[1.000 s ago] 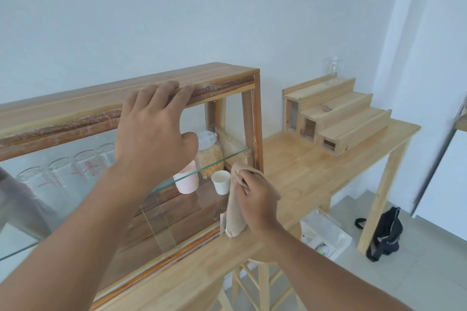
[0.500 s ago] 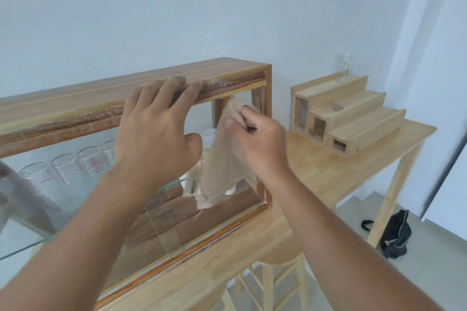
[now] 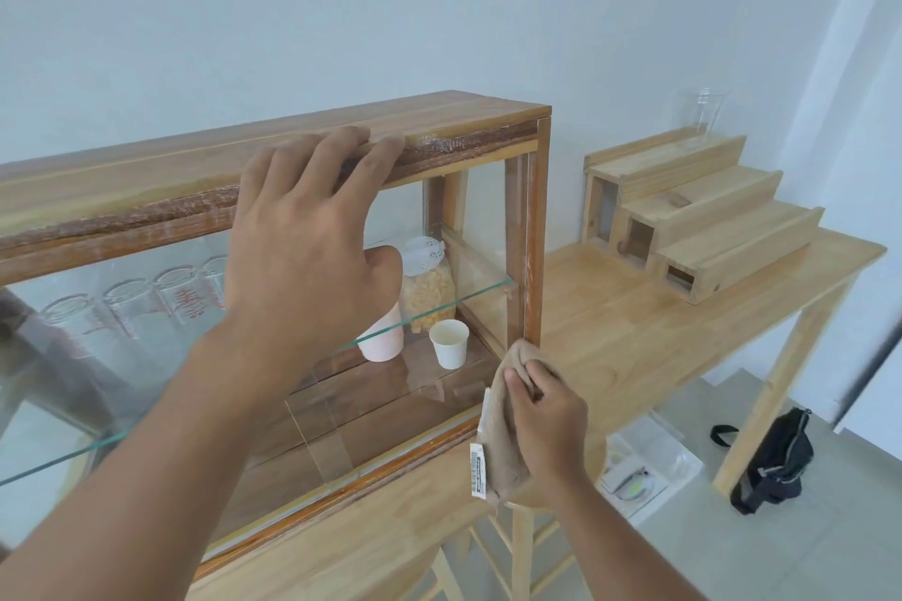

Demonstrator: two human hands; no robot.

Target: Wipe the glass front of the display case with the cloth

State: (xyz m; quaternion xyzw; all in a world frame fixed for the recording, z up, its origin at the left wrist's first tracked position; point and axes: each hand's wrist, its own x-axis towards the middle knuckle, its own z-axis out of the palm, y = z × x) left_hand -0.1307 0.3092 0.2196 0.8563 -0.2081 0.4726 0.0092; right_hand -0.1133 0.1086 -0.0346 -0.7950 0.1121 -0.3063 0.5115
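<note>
The right hand (image 3: pixel 546 425) is clenched around a beige cloth (image 3: pixel 502 434), bunched into a soft wad with a white barcoded tag hanging from its lower edge; the cloth sits at the lower right corner of the display case (image 3: pixel 293 171), its top fold touching the foot of the case's right front post, just above the desk (image 3: pixel 620 312); the thumb lies across the cloth and the fingers curl in behind it, with the forearm running down to the lower right. The left hand (image 3: pixel 307 249) grasps nothing; its fingers are spread and hooked over the front top edge of the case, palm facing the glass front (image 3: pixel 390 405), thumb hanging loose in front of the pane. Behind the glass a glass shelf (image 3: pixel 439 312) crosses the case; a pink cup (image 3: pixel 383 342), a white paper cup (image 3: pixel 449 343) and a lidded jar of pale snacks (image 3: pixel 429 288) stand near the right end, and clear measuring glasses (image 3: pixel 180 293) stand in a row further left. On the light wooden desk beside the case sits a stepped wooden riser (image 3: pixel 703 220) with a clear tumbler (image 3: pixel 700 117) on its top step; a black bag (image 3: pixel 776 459) lies on the tiled floor by the desk leg; the wall behind is plain white.
</note>
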